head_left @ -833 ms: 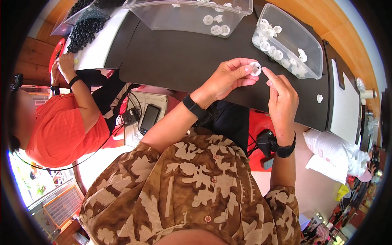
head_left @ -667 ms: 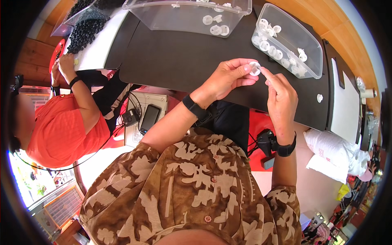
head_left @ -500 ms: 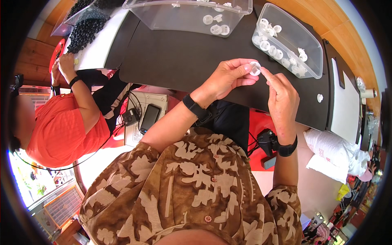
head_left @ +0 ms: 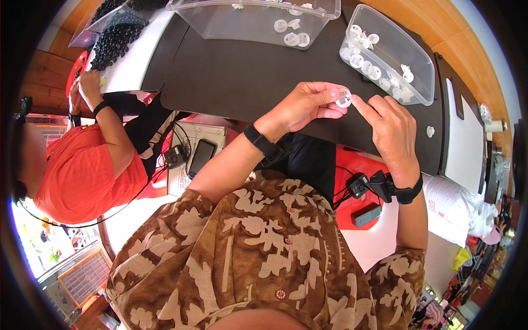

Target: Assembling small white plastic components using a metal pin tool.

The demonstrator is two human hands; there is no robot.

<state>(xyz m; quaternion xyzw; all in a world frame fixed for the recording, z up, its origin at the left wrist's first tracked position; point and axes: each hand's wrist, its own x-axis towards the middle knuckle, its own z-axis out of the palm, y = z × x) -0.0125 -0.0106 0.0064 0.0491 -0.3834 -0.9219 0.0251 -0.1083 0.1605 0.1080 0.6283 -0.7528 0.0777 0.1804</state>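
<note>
A small round white plastic piece (head_left: pixel 343 98) is pinched between the thumb and fingers of my left hand (head_left: pixel 313 104), over the front edge of the dark table. One face of it is turned up and looks partly clear, with some detail inside too small to make out. My right hand (head_left: pixel 389 124) is beside it, index finger stretched toward the piece's right rim, with its tip at or very near it. The other fingers of that hand are loosely bent and apart; its thumb is mostly hidden. I see nothing held in it.
Clear plastic bins, one (head_left: pixel 242 25) at the back and another (head_left: pixel 393 55) at the right, hold similar white pieces. One loose white piece (head_left: pixel 430 131) lies on the table (head_left: pixel 231 77). At the left a person in red (head_left: pixel 91 170) works near black pellet-like parts (head_left: pixel 118 47).
My right hand and forearm have swung to the right and the wrist has turned, the index finger staying by the piece. My left hand has barely moved, with the piece slightly tilted.
</note>
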